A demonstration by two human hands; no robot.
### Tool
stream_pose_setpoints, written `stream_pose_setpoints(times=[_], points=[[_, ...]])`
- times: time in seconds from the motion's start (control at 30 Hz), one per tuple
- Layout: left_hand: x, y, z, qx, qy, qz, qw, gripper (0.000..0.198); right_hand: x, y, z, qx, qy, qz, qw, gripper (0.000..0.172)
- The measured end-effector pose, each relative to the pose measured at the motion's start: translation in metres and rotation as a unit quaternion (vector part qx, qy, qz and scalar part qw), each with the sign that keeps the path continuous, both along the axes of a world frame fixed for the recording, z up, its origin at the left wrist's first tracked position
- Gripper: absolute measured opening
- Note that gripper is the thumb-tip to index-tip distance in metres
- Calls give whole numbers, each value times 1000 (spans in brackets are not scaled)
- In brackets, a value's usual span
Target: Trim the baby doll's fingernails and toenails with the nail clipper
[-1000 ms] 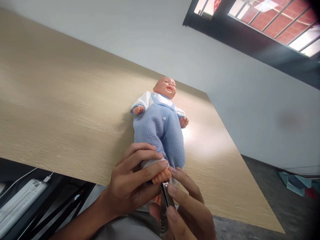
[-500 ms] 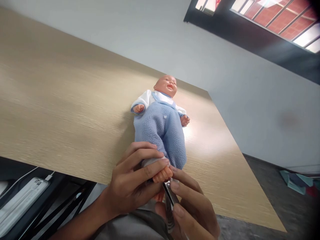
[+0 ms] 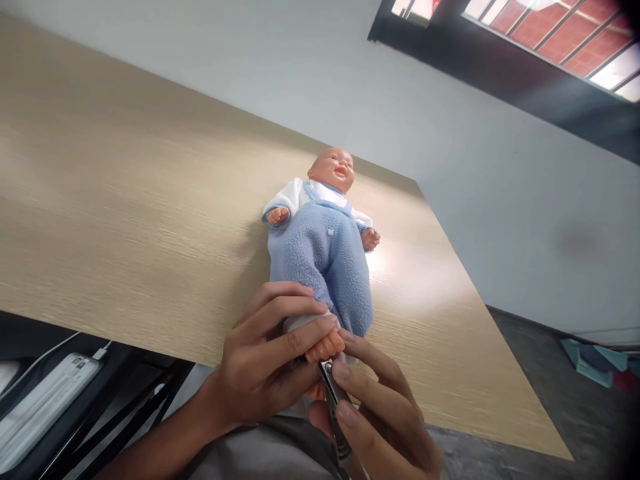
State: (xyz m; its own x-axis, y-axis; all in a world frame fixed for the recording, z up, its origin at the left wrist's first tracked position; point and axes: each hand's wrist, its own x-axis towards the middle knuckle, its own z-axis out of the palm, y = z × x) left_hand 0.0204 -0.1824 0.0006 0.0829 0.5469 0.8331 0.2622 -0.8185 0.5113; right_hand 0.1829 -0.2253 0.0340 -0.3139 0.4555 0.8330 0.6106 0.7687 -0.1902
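A baby doll (image 3: 320,240) in blue fleece overalls and white sleeves lies on its back, head toward the table's far edge. My left hand (image 3: 270,353) is wrapped round one of its feet, with the orange-toned toes (image 3: 326,347) showing past my fingers. In my right hand (image 3: 385,407) is a metal nail clipper (image 3: 334,400), pinched between thumb and fingers. The clipper's jaw end is at the underside of the toes; whether it touches them I cannot tell. My right index fingertip rests beside the foot. The doll's other foot is mostly hidden by my hands.
The wooden table (image 3: 125,200) reaches its right edge beyond the doll. At lower left, a white power bank (image 3: 55,407) with a cable lies on a dark surface below the table. A pale wall (image 3: 500,180) and barred window (image 3: 565,33) stand behind.
The nail clipper has shifted slightly left along the toes, and its levers now look closer together. My right fingers moved left with it. My left hand keeps its hold on the foot.
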Motion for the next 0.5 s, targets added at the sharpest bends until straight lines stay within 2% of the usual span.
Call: stream_pose_setpoints(times=[0.07,0.23,0.37,0.5], points=[[0,0,1,3,1,0,1000,28,-1,1,-2,-17,21,9,1000,16],[-1,0,3,8,1,-2,1000,27,-7,1,-6,6,67,38,997,16],[0,0,2,10,3,0,1000,28,-9,-3,-5,-22,53,27,998,15],[0,0,1,5,5,0,1000,28,-10,-4,-9,-16,73,23,997,18]])
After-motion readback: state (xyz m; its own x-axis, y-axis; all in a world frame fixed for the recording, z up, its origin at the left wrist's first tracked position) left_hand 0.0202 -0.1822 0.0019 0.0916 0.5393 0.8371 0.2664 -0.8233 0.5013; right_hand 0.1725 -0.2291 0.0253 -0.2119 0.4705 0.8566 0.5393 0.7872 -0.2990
